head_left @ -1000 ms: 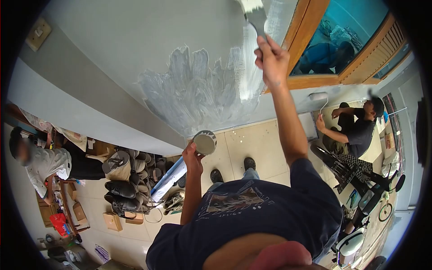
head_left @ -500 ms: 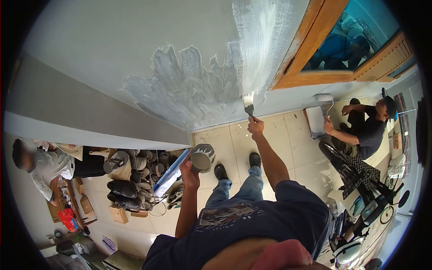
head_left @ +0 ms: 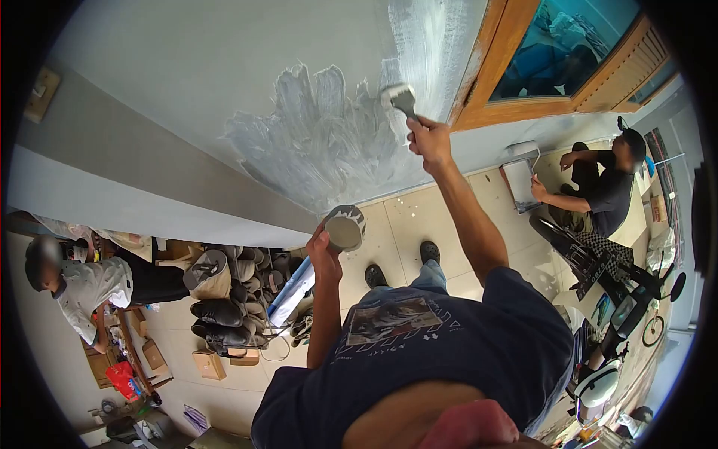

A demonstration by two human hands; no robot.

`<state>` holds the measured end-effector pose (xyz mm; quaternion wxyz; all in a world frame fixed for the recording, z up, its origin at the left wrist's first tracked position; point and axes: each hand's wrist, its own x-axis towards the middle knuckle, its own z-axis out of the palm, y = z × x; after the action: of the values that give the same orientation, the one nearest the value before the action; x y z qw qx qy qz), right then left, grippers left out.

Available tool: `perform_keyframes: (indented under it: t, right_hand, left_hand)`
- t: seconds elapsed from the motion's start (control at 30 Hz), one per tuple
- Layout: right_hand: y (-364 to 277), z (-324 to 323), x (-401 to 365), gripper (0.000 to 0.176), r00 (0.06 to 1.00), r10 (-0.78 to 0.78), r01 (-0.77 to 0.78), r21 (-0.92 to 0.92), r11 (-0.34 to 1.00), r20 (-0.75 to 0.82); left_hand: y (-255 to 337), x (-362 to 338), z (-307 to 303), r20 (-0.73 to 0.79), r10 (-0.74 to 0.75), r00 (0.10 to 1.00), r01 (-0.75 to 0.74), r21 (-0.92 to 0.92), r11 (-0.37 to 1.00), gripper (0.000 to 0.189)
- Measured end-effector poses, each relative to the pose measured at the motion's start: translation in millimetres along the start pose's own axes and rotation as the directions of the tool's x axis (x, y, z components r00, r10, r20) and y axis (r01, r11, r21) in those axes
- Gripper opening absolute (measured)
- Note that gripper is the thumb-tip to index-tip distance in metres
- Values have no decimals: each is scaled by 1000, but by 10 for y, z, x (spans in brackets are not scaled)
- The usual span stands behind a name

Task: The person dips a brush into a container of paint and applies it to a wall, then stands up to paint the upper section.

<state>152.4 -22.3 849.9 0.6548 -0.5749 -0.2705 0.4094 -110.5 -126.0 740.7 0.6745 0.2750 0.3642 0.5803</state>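
Observation:
My right hand point(head_left: 431, 142) is closed round the handle of a paintbrush point(head_left: 401, 97), its whitish bristles against the grey wall point(head_left: 217, 67). Wet white and light grey strokes point(head_left: 318, 112) spread over the wall to the left of the brush and above it, up beside the wooden window frame point(head_left: 479, 67). Lower down, my left hand point(head_left: 323, 251) grips a round paint container point(head_left: 345, 230), tilted so that the grey paint inside shows; white smears mark its rim. The brush and the container are well apart.
At the right a person point(head_left: 609, 183) sits holding a paint roller point(head_left: 523, 150) over a tray point(head_left: 519, 183), with a motorbike point(head_left: 621, 299) nearby. Another person point(head_left: 93, 280) is at the left, near a rack of shoes point(head_left: 224, 310) and cardboard boxes point(head_left: 209, 364).
My right hand and the brush have moved up the wall and slightly left. My left hand has raised the container and moved it slightly right. The view has shifted.

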Motion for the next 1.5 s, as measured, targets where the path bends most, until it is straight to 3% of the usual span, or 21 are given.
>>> perform_keyframes:
  t: [0.13, 0.23, 0.33, 0.47, 0.53, 0.63, 0.8, 0.87, 0.9, 0.97, 1.1, 1.17, 1.3, 1.5]
  right_hand:
    - [-1039, 229, -405, 43, 957, -252, 238, 109, 965, 146]
    - [-1657, 424, -488, 46, 923, -354, 332, 151, 931, 149]
    - [-1903, 517, -452, 48, 816, -550, 517, 203, 831, 175]
    - [-1789, 415, -339, 49, 787, -600, 558, 245, 792, 146]
    - [-1445, 285, -54, 41, 895, -440, 420, 195, 886, 73]
    - [-601, 48, 199, 44, 903, -430, 426, 129, 895, -2]
    - [634, -327, 267, 43, 984, -156, 163, 77, 984, -84]
    - [977, -467, 290, 34, 989, 10, -3, 45, 999, -147]
    - [1173, -572, 331, 34, 988, 11, -3, 49, 999, -152]
    - [1390, -733, 414, 25, 935, 314, -316, 20, 949, -165]
    - [1294, -689, 525, 18, 918, 369, -379, -42, 924, -147]
    - [943, -533, 467, 16, 986, 155, -157, -30, 987, -69]
    - [-238, -347, 192, 17, 1000, 14, -10, 161, 987, -23]
    - [-1787, -182, -215, 42, 928, -372, 369, 197, 908, -23]
  left_hand:
    - [105, -25, 138, -10, 5, 1000, -5, 24, 1000, 65]
    - [103, -82, 184, -73, 13, 997, -9, 52, 999, 58]
    - [34, -82, 155, -94, 36, 995, -35, 12, 999, 56]
    - [-36, -79, 120, -51, -6, 999, 10, 75, 997, 60]
    - [-56, -69, 177, -50, -3, 999, 7, 72, 997, 60]
    - [-63, -60, 280, -70, -8, 998, 12, 67, 998, 60]
    - [-75, -91, 430, -137, -12, 990, 14, 11, 1000, 54]
    - [-95, -74, 441, -130, -12, 991, 13, 14, 1000, 54]
    - [-108, -74, 432, -127, -11, 992, 13, 11, 1000, 53]
    - [-155, -47, 377, -93, -27, 995, 32, 44, 999, 56]
    - [-173, -42, 337, -55, -37, 998, 41, 69, 997, 60]
    - [-134, -79, 390, -91, -8, 996, 11, 27, 1000, 56]
    - [-59, -68, 414, -122, 23, 992, -25, -16, 1000, 52]
    - [-25, 67, 372, -22, -16, 1000, 18, 86, 996, 61]
